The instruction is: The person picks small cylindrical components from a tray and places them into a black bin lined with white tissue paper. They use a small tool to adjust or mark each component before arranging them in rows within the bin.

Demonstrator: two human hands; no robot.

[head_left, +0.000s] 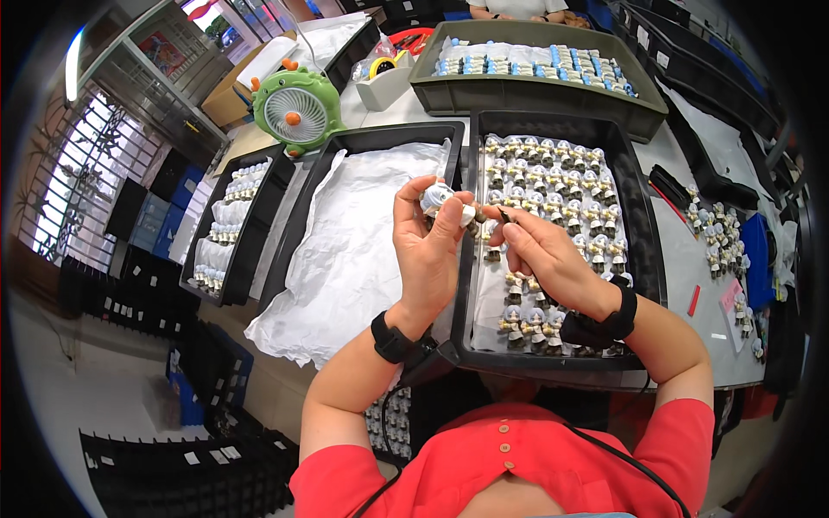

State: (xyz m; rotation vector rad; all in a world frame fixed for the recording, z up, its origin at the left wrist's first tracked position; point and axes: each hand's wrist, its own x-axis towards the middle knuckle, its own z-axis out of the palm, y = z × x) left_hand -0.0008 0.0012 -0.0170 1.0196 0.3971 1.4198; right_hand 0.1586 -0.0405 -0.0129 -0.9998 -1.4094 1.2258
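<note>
My left hand (427,259) grips a small figurine (438,198) with pale hair between thumb and fingers, tilted with its head toward the upper left. Close by, my right hand (553,255) is closed in a pinch at the figurine's lower end. A small dark piece (503,217) shows at its fingertips, too small to name. Both hands hover over the inner edges of two black trays. Rows of similar figurines (553,177) stand in the right tray (643,259). White sheeting (354,233) lines the left tray (298,216).
A green fan (298,108) stands behind the left tray, beside a tape dispenser (384,82). An olive bin (535,97) holds blue-and-white figurines. Loose figurines (718,237) and a red stick (694,300) lie at right. Another tray (276,194) sits far left; a person (518,9) is across the table.
</note>
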